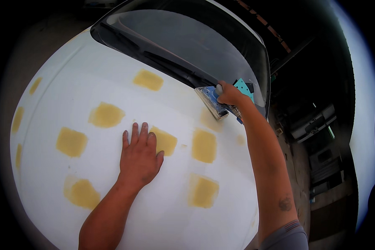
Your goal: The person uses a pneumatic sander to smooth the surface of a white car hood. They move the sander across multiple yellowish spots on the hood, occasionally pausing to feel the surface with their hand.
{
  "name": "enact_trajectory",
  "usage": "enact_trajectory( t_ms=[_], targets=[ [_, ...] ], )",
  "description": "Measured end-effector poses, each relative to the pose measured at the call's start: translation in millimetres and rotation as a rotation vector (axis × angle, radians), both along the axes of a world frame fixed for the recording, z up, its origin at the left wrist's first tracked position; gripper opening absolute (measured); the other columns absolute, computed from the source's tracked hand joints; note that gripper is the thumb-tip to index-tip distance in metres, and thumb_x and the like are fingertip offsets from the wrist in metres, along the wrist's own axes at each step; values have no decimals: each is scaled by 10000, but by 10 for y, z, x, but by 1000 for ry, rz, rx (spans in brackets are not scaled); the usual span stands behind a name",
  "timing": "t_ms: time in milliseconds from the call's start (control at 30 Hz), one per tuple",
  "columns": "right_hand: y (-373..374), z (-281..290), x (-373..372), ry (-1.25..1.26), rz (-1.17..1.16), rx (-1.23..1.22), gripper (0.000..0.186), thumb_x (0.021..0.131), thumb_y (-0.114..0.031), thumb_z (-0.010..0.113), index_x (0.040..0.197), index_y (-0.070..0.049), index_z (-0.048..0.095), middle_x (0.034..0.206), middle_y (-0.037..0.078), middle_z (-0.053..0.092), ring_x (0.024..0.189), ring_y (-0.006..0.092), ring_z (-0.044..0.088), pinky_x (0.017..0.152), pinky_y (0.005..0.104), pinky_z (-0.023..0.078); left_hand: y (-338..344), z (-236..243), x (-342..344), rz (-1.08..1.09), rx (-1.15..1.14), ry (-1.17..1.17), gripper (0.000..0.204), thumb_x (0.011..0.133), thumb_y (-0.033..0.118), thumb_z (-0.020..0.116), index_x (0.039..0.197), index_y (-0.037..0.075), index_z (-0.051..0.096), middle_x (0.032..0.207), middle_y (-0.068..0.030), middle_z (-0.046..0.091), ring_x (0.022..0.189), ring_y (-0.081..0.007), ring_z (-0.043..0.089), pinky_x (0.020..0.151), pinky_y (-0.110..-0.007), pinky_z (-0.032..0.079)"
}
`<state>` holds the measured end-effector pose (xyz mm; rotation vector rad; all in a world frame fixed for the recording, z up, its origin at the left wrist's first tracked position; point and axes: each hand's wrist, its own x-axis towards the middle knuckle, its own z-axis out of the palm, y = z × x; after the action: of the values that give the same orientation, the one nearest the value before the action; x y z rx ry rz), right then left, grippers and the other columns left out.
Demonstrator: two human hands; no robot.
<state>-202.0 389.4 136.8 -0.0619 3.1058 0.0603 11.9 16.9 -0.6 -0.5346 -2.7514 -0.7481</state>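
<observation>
A white car hood [50,183] fills the middle of the head view, marked with several yellow filler patches [204,146]. My left hand [141,154] lies palm down on it, fingers apart, beside a central patch. My right hand [229,93] grips the handle of a blue sanding tool [210,100] with a grimy rectangular base, at the upper right of the hood near a faint yellow patch. A teal perforated pad [241,85] and a dark piece behind it show just past that hand, partly hidden by it.
The windshield [175,33] and black wipers [162,58] border the hood at the top. To the right are a dim workshop with metal items [318,121] and a pale, bright vertical surface [362,125]. Dark floor [41,37] shows at upper left.
</observation>
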Motion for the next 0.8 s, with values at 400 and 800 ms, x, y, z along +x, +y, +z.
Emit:
enact_trajectory(
  t_ms=[400,800],
  targets=[
    [-415,127,-289,-73,159,-67,887,754,-64,723,1580,-168,417,1443,214,601,1320,380,589,1102,403,474,-51,-34,-61,-37,-28,40,567,969,296,686,1397,-46,538,1612,-248,405,1537,-439,306,1255,-589,216],
    [797,162,41,-184,-126,155,1072,692,26,738,1647,-174,294,1429,219,614,1302,386,609,1062,427,495,22,22,-26,-14,-17,21,550,960,276,694,1373,-56,546,1599,-260,418,1528,-449,323,1244,-604,226]
  ],
)
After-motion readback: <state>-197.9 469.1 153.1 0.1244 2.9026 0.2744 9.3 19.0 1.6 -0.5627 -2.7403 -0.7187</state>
